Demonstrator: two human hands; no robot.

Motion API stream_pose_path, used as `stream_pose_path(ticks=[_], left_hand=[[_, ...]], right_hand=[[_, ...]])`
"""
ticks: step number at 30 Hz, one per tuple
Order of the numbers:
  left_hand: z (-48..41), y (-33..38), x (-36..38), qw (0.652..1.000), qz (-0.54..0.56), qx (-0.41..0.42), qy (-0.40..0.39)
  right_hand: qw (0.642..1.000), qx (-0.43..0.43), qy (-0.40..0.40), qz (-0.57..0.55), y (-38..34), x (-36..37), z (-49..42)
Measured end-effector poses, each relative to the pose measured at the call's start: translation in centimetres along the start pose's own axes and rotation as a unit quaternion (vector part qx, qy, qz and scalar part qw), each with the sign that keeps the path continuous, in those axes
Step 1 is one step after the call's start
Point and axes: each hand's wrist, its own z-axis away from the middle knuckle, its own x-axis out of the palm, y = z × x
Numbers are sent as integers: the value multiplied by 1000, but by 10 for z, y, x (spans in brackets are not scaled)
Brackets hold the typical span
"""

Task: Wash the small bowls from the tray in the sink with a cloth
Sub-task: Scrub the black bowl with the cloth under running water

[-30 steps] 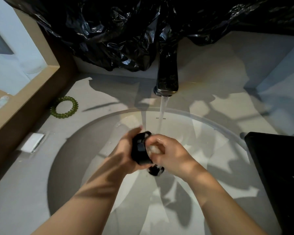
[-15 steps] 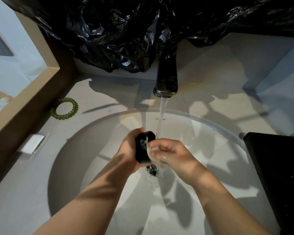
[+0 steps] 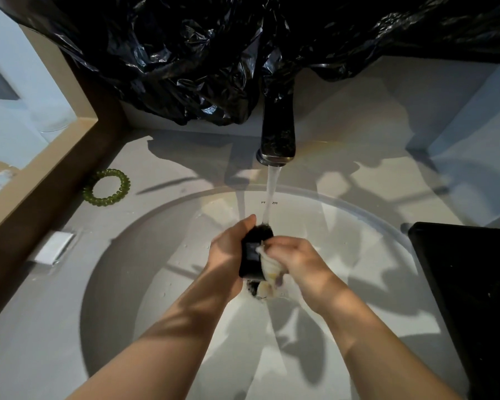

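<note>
Cloth (image 3: 268, 267) hangs lower against bowl (image 3: 252, 255) than earlier. Centre frame: one bowl gripped by left hand (image 3: 228, 252); right hand (image 3: 298, 261) pinches one cloth. One tray (image 3: 474, 284), right edge.

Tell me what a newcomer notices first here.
Over the sink, the left hand holds a small black bowl under the running tap while the right hand rubs it with a pale cloth. Crumpled black plastic hangs across the top, and a green hair tie lies on the counter at left.
</note>
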Motion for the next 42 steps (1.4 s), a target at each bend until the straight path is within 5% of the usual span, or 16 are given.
stream_pose_path(ticks=[5, 8, 13, 21, 27, 29, 32, 34, 37, 40, 42], left_hand=[[2, 0, 3, 999, 45, -19, -17], [10, -2, 7, 998, -40, 38, -36], [14, 7, 3, 992, -62, 1, -114], [-1, 7, -3, 999, -3, 47, -6], [12, -3, 6, 991, -46, 77, -102], [7, -6, 8, 988, -80, 124, -49], [-6, -4, 7, 977, -101, 172, 70], [-9, 0, 3, 989, 10, 109, 100], [-4, 1, 0, 985, 165, -32, 24], [-2, -7, 3, 994, 112, -20, 8], [-5, -11, 6, 995, -25, 90, 22]], right_hand=[[970, -18, 57, -236, -1, 5, -4], [949, 3, 111, -295, -1, 3, -11], [924, 50, 114, -361, -6, -7, -13], [987, -47, 100, -119, -10, -9, -5], [979, -67, 115, -156, -6, -2, -7], [984, -36, 150, -88, -2, 5, -7], [996, -9, 83, 41, 3, 15, -2], [993, -23, 30, 116, 6, 22, 1], [966, -144, 45, 208, 10, 30, -2], [967, -149, 93, 187, 6, 26, -6], [985, -104, 114, 74, 2, 24, -5]])
